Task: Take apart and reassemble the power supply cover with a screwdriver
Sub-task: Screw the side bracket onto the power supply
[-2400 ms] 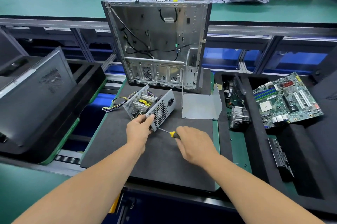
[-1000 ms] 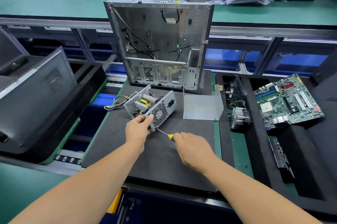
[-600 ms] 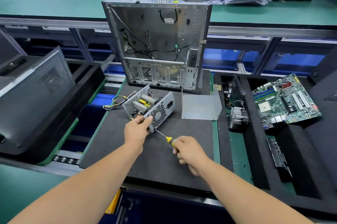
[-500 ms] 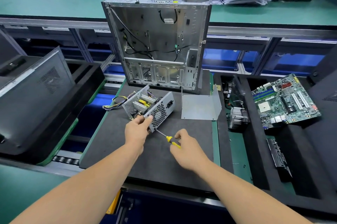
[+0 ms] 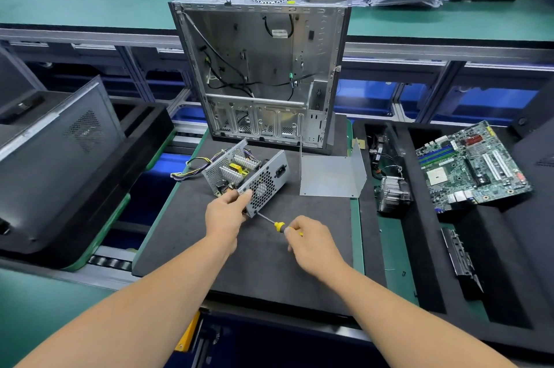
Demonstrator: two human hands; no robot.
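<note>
Open computer case [image 5: 260, 67] upright at rear of black mat [image 5: 186, 217]. Detached cover [image 5: 331, 175] on mat, right of power supply [image 5: 254, 175]. Left hand [image 5: 225, 214] grips power supply's near corner, fingers curled. Right hand [image 5: 308, 240] pinches screwdriver [image 5: 277, 225] handle; tip against power supply's lower corner.

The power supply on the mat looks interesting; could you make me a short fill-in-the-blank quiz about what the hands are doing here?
1. The left hand grips the ____ near its fan grille.
2. The right hand pinches the yellow handle of the ____.
3. The bent metal cover lies to the ____ of the power supply.

Missing words: power supply; screwdriver; right
</note>
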